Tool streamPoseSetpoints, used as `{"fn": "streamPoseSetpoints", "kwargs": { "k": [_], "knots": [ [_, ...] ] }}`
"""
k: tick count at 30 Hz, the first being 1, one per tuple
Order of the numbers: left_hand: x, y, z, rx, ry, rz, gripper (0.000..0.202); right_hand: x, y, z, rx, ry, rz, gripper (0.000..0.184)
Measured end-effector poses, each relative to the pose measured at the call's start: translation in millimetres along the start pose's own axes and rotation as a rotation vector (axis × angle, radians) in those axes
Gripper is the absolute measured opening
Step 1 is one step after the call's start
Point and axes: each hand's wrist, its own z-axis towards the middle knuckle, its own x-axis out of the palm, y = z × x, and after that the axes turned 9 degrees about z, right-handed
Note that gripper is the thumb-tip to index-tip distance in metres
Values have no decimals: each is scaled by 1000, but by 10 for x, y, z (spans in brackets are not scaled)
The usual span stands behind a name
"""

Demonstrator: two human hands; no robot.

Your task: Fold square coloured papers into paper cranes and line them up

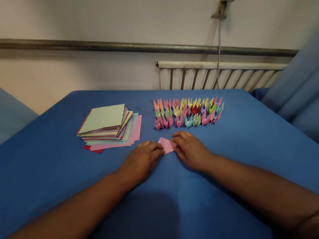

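Item: one folded pink paper (168, 145) on a blue table (162, 196) — pinched at its left side by the left hand (143, 157), at its right side by the right hand (190, 148). One stack of coloured sheets (103, 118) sits beyond the left hand; three rows of folded paper figures (195, 110), assorted colours, stand beyond the right.
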Motion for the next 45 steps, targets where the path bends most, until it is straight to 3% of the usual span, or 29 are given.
{"fn": "streamPoseSetpoints", "kwargs": {
  "k": [6, 10, 14, 21, 27, 31, 35, 42, 45],
  "knots": [
    [32, 118, 12, -12, -16, 65, 21, 66, -51, 21, 107, -21, 120, 27],
    [70, 157, 10, -34, -30, 76, 23, 87, 37, -21, 83, 4, 165, 24],
    [87, 161, 4, -46, -12, 28, 24, 38, 100, -50, -14, 47, 93, 32],
    [94, 149, 31, -366, -101, 7, 41, 22, 124, -63, -90, 89, -56, 32],
    [124, 94, 187, -568, -23, -99, 34, 30, 140, -69, -102, 88, -110, 34],
    [97, 79, 279, -623, 35, -160, 22, 17, 153, -64, -99, 104, -150, 35],
    [44, 11, 308, -575, 68, -197, 15, 27, 153, -61, -86, 109, -163, 34],
    [42, -23, 309, -725, 59, -372, 57, 30, 147, -63, -97, 101, -164, 33],
    [17, 40, 308, -712, 112, -356, 49, 19, 155, -57, -91, 123, -169, 33]
  ]
}}
